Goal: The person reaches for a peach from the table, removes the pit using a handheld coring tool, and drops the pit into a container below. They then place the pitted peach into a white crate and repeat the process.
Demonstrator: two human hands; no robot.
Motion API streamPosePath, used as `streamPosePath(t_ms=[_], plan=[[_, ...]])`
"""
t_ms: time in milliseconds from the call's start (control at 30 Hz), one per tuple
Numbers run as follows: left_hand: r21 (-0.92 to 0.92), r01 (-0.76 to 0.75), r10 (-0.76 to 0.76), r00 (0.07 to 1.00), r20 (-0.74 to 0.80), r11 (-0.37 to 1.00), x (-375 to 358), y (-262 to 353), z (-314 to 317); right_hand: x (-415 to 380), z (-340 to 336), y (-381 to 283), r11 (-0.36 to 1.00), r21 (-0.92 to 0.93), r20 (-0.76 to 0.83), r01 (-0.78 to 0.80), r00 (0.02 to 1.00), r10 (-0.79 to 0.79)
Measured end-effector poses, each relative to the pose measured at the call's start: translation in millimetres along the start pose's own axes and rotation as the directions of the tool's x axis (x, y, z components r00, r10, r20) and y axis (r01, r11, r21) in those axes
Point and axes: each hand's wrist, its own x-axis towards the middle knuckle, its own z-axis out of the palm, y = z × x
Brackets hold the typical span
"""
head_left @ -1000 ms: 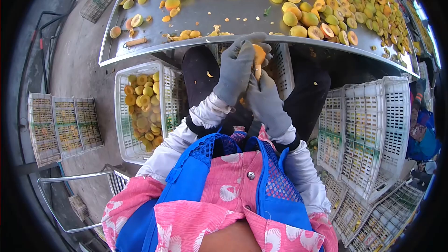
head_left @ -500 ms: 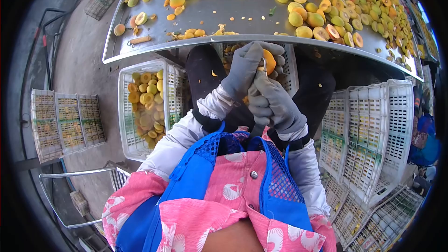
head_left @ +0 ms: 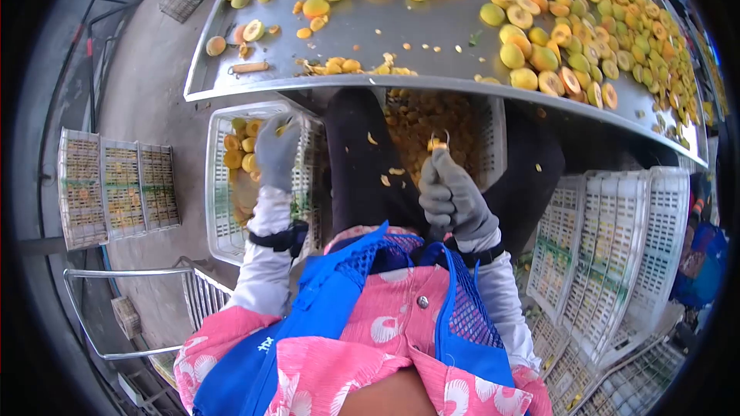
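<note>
Halved peaches (head_left: 233, 159) fill part of the white plastic crate (head_left: 310, 154) on the left, just below the gloved left hand (head_left: 277, 150). Its fingers are turned away, so I cannot tell how far they are open or whether they grip anything (a small yellowish patch shows near the fingertips). Each half should be light, firm but easily bruised, and slick on the cut face; the rounded skin sides look the better hold, with broad, gentle finger pressure.

Farther right, the gloved right hand (head_left: 455, 196) is closed in a fist around a looped metal tool (head_left: 447, 139), its loop standing above the thumb, with an orange scrap (head_left: 436, 143) at it. The metal is probably stiff and light; the handle, hidden inside the fist, is the sensible place to hold it, away from the loop.

As for writing, the blue strap (head_left: 289, 331) on the chest's left carries small white lettering, sideways and too small to read surely. I can make out no brand or label on the crate.
</note>
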Motion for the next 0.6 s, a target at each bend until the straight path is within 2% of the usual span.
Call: streamPosePath(t_ms=[33, 67, 133, 200, 267, 333, 367, 400, 433, 467, 533, 567, 600], plan=[[0.288, -0.117, 0.179, 0.963, -0.201, 0.95, 4.9, -6.6, -19.9, 4.3, 2.9, -0.5, 1.0, -0.023, -0.023, -0.022, 1.0, 0.021], [0.247, -0.059, 0.136, 0.941, -0.309, 0.967, 14.8, -5.9, -29.4, 9.9, 6.0, -1.1, 0.998, -0.047, -0.045, -0.047, 0.998, 0.045], [0.031, -0.102, 0.106, 0.966, -0.235, 0.994, 44.5, 10.6, -27.4, 21.6, 4.5, -1.5, 0.993, -0.071, -0.068, -0.095, 0.994, 0.091], [0.027, -0.163, 0.164, 0.985, -0.047, 0.986, 81.2, 58.6, -4.0, 25.9, 7.5, -7.2, 0.988, -0.123, -0.168, -0.097, 0.983, 0.076], [0.06, -0.208, 0.205, 0.978, 0.048, 0.976, 141.0, 58.3, 36.4, 27.4, 4.6, -13.3, 0.99, -0.107, -0.277, -0.087, 0.959, 0.055], [0.335, -0.29, 0.3, 0.954, 0.022, 0.897, 204.7, 61.0, 74.0, 27.8, -8.3, -16.1, 0.997, -0.061, -0.298, -0.038, 0.955, 0.018], [0.335, -0.294, 0.301, 0.953, 0.03, 0.895, 232.1, 66.6, 89.1, 28.2, -11.6, -18.8, 0.999, -0.035, -0.367, -0.022, 0.93, 0.007], [0.449, -0.177, 0.161, 0.984, 0.074, 0.876, 255.2, 72.7, 102.2, 28.3, -14.3, -21.0, 1.0, -0.008, -0.436, -0.005, 0.9, 0.001], [0.56, -0.069, 0.015, 0.995, 0.101, 0.825, 268.6, 74.4, 111.1, 28.0, -14.8, -23.6, 1.0, -0.024, -0.426, -0.017, 0.905, 0.005], [0.562, -0.076, 0.016, 0.994, 0.112, 0.823, 274.8, 72.8, 117.6, 31.5, -13.2, -24.8, 1.0, -0.015, -0.43, -0.013, 0.903, 0.006], [0.685, -0.151, 0.064, 0.986, 0.152, 0.713, 276.7, 75.3, 130.0, 36.7, -7.2, -27.5, 0.998, -0.055, -0.507, -0.04, 0.862, 0.006], [0.681, -0.156, 0.061, 0.985, 0.161, 0.716, 271.9, 77.7, 132.4, 39.7, -10.5, -28.3, 0.998, -0.04, -0.465, -0.041, 0.885, 0.018], [0.311, -0.038, -0.048, 0.963, 0.266, 0.95, 265.3, 78.7, 131.1, 43.0, -7.9, -30.1, 0.998, -0.037, -0.471, -0.043, 0.882, 0.02]])
